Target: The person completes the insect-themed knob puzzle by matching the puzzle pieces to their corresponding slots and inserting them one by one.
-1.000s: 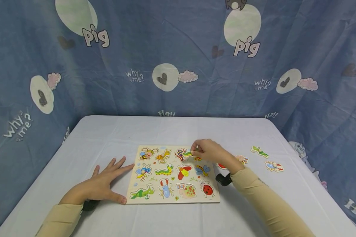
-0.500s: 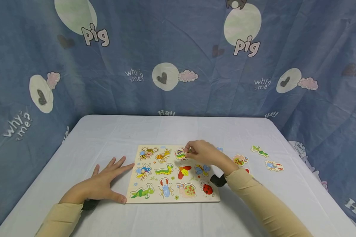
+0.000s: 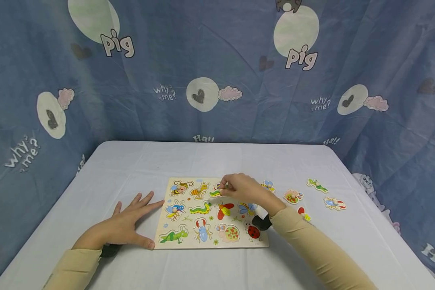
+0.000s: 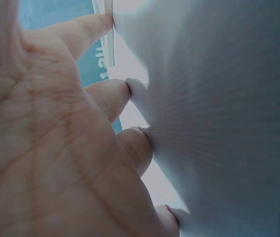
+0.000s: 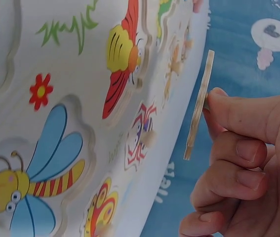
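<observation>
My right hand (image 3: 244,187) pinches a green caterpillar puzzle piece (image 3: 215,193) by its back, above the upper part of the wooden insect puzzle board (image 3: 188,224). Edge-on in the right wrist view, the caterpillar piece (image 5: 199,108) is apart from the board, held between thumb and forefinger. A caterpillar picture (image 3: 201,208) lies in the board's middle row. My left hand (image 3: 125,225) rests spread on the table, its thumb and forefinger touching the board's left edge. Knobbed spider (image 5: 142,136) and butterfly (image 5: 101,207) pieces sit in the board.
Right of the board lie loose pieces: a dragonfly (image 3: 268,185), a snail (image 3: 293,196), a grasshopper (image 3: 317,185), a stag beetle (image 3: 335,203) and a red-winged insect (image 3: 303,214), partly behind the right sleeve. A white cloth covers the table (image 3: 148,161); a blue curtain (image 3: 232,121) hangs behind.
The right hand has moved left across the board's top row, carrying the caterpillar piece. Its arm now uncovers more of the loose pieces. My left hand stays where it was.
</observation>
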Motion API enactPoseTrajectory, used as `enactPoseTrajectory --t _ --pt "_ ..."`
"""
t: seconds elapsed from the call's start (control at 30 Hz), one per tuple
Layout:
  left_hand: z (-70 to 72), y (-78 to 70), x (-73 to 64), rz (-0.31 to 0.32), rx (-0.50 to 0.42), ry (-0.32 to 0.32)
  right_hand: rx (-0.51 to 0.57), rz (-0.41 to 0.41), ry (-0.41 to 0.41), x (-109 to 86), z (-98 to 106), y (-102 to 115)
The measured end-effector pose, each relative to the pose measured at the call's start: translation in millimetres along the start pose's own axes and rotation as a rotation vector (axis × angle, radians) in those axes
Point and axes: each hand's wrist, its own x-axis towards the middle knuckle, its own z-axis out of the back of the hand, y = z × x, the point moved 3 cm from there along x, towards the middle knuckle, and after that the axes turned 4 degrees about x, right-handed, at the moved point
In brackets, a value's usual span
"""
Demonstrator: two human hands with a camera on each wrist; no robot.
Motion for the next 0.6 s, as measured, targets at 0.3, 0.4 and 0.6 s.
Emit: enactPoseTrajectory --t 0.3,0.4,0.6 --pt "-0.4 1.0 0.4 -0.002 0.006 0.001 0.029 -0.001 0.023 3.7 -8.4 8.1" --pt "-0.3 1.2 0.3 -0.004 0.008 -0.001 0.036 0.004 0.035 5.3 -11.8 11.2" --pt "-0.3 1.0 0.6 -0.004 0.008 0.000 0.031 0.003 0.063 8.5 -19.7 14.7"
